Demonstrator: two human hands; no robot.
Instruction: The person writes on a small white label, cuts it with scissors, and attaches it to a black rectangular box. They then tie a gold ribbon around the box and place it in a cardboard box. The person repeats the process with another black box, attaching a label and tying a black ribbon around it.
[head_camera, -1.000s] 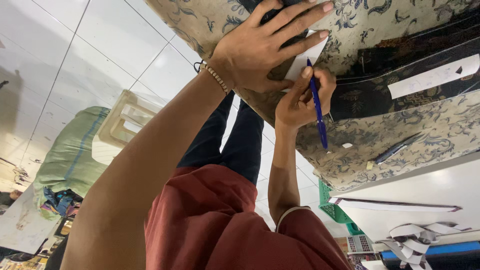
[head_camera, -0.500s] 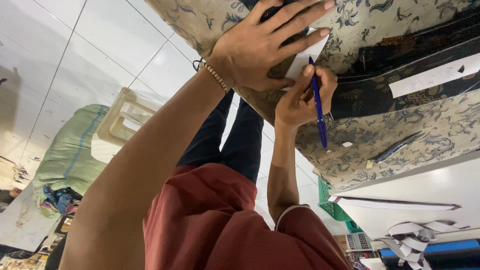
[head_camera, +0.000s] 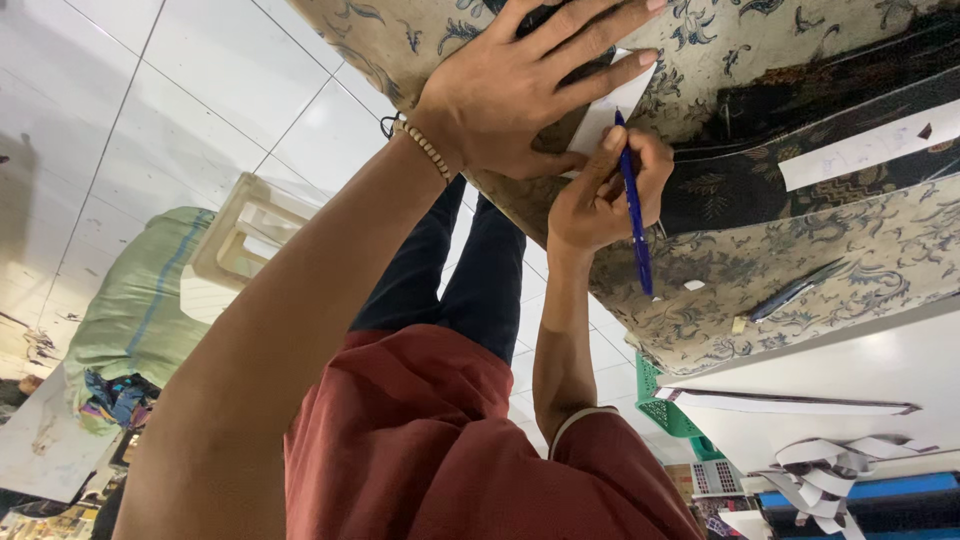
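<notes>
Marking is the step in hand, as I judge it: my left hand (head_camera: 520, 95) lies spread and flat, fingers open, pressing a white slip (head_camera: 600, 115) down on the patterned cloth (head_camera: 880, 250) that covers the counter (head_camera: 850, 370). My right hand (head_camera: 600, 190) is closed around a blue pen (head_camera: 633, 215), with the tip up at the slip's lower edge, just under my left palm. The slip is mostly hidden beneath that palm; only one corner and an edge show, so I cannot tell what is on it. A second pen (head_camera: 795, 290) lies apart on the cloth to the right, and a long white strip (head_camera: 860, 150) rests on the darker fabric above it. The next stroke, I think, calls for steady downward pressure from my left hand so the slip does not slide on the soft cloth, and a light, controlled pull of the pen tip along the bare part of the paper.
</notes>
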